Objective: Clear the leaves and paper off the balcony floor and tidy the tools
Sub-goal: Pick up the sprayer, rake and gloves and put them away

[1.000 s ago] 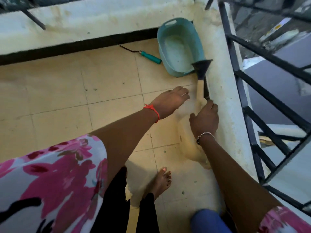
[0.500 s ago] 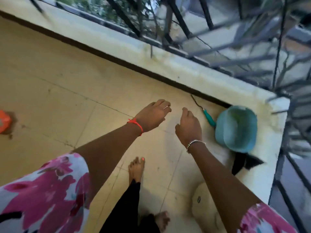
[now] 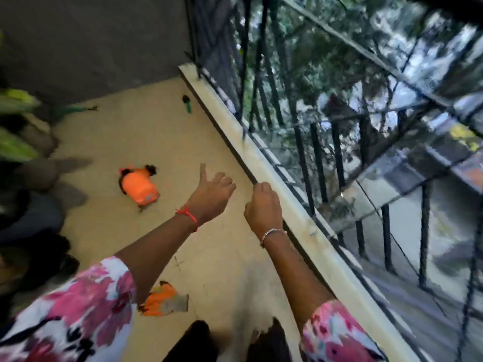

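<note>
Balcony floor, 2 orange items

No readable text, no legible labels, brands, numbers or signs, view motion-blurred

Green-handled hand tool lies on the floor just beside the ledge. Second green tool, blurred, lies near the back wall. Orange-and-grey crumpled scrap lies flat.

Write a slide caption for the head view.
Over the balcony floor, left hand and right hand hover; an orange object lies ahead.
</note>
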